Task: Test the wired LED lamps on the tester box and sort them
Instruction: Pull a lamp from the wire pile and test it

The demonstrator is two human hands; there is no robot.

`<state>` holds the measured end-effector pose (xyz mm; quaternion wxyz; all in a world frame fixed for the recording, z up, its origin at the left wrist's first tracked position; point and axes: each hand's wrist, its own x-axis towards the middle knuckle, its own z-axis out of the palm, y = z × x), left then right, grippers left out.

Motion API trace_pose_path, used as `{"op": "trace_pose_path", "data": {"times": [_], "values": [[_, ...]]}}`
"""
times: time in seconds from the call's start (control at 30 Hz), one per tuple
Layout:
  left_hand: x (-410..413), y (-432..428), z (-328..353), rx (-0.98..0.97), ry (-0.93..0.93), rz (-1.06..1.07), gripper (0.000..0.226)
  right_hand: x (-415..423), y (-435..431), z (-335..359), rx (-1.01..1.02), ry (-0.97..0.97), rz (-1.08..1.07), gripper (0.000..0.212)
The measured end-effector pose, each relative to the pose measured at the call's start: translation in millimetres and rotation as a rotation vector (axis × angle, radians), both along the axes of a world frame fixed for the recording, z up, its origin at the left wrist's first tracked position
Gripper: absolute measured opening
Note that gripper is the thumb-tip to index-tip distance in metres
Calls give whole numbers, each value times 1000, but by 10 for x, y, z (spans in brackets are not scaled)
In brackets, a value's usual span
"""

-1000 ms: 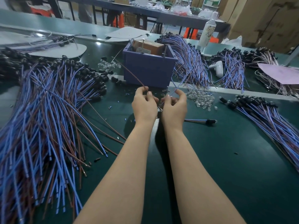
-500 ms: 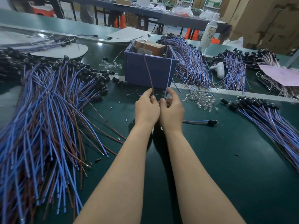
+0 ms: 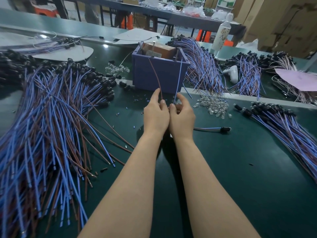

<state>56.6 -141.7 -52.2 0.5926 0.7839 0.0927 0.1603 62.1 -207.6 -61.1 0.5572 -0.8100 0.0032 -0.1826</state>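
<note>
Here, hands: left hand [image 3: 155, 115] pinches brown lead [image 3: 156, 78], right hand [image 3: 182, 115] pinches blue lead [image 3: 178, 78], reaching the tester box [image 3: 160, 74].
Handling: light, limp; likely best pinched near the bare ends.

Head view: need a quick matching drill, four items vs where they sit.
Items:
1. purple tester box
2. loose clear LEDs
3. single wired lamp
4. white bottle

Places:
A. lying alone just right of the right hand
B. standing far right, behind the box
C. straight ahead of both hands
D. scattered right of the box's front corner

Pairs: 1-C, 2-D, 3-A, 4-B
</note>
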Motion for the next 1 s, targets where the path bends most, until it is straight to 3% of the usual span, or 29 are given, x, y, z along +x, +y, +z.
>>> {"op": "trace_pose_path", "data": {"times": [1.0], "values": [[-29,-99,-44,42,-236,171,38,-5,8,34,52,44,-11,38]]}}
